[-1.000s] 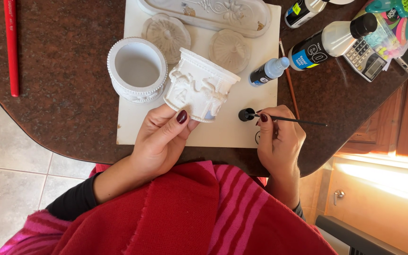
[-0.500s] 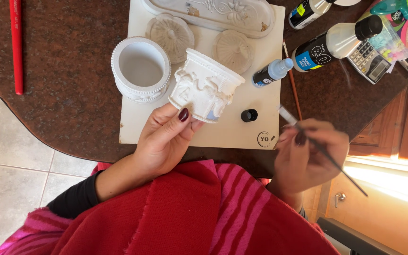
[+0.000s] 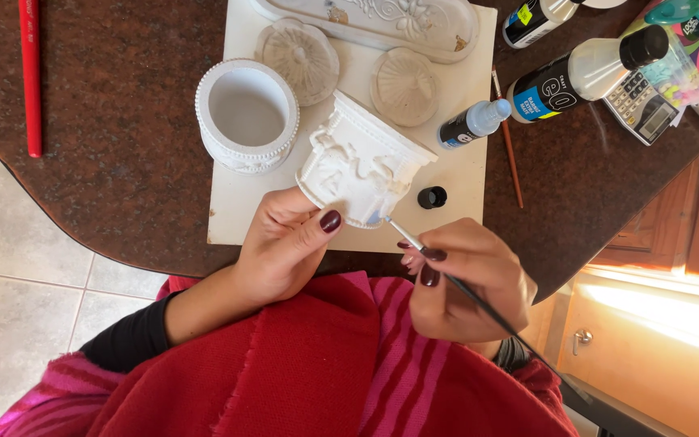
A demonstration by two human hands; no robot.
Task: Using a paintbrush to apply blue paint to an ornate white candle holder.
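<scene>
The left hand (image 3: pixel 285 247) has its fingers clamped on a white square pot (image 3: pixel 362 166) with raised figures, tilted on its side above the white board (image 3: pixel 240 214); what is inside cannot be seen. The right hand (image 3: pixel 467 279) has its fingers together on a thin brush (image 3: pixel 446 275), whose tip touches the pot's lower edge. Just beside it stands a round white pot (image 3: pixel 246 113), empty. Two round lids (image 3: pixel 299 55) and an oval tray (image 3: pixel 382 24) lie further up the board. The bench (image 3: pixel 123 162) is dark speckled stone above a pale tiled floor (image 3: pixel 18 299). A small black cap (image 3: pixel 432 197) sits near a small dropper bottle (image 3: pixel 472 123) with a blue label; a larger white bottle (image 3: pixel 584 73) with a black cap lies beyond, beside a calculator (image 3: pixel 645 101).
</scene>
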